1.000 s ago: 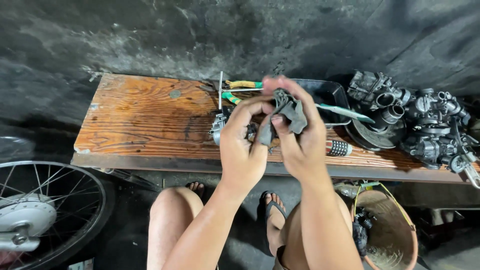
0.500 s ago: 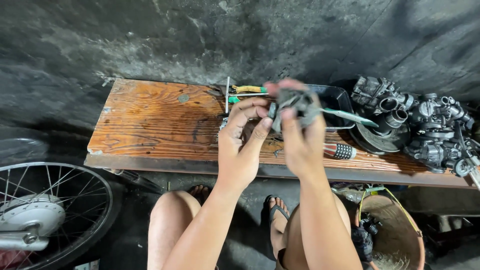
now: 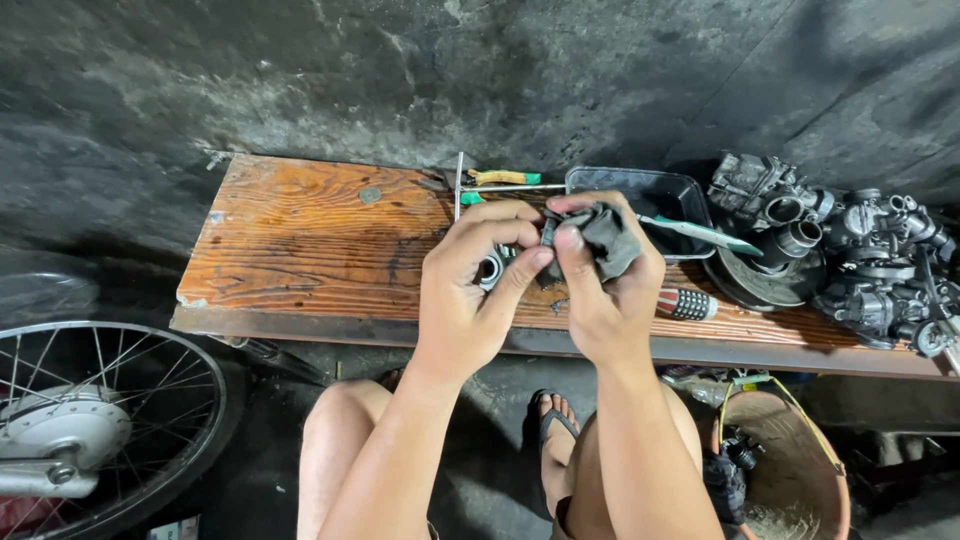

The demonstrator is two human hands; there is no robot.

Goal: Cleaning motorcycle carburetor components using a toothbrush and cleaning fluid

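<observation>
Stretching across the middle of the view, the long wooden desk [image 3: 300,250] sits against a dark concrete wall, with a spoked wheel [image 3: 90,430] low at the left and a rusty bucket [image 3: 790,470] under the right end. A cluster of grey carburettors [image 3: 850,260] crowds the desk's right end, beside a black tray [image 3: 640,195]; a green-handled screwdriver [image 3: 700,232] lies across the tray's rim, and a striped tool handle [image 3: 688,303] rests nearer the front edge.

Both hands are raised just above the desk. The right hand [image 3: 610,300] is closed around a small dark metal part [image 3: 600,235], thumb pressed on its left side; the left hand [image 3: 470,300] pinches at that same side with thumb and curled forefinger. The step looks like working a small piece on the part, so the next move likely calls for a firm hold and fine fingertip control.

Compared with half a second ago, the hands are closer together and the part is more covered by the fingers.
</observation>
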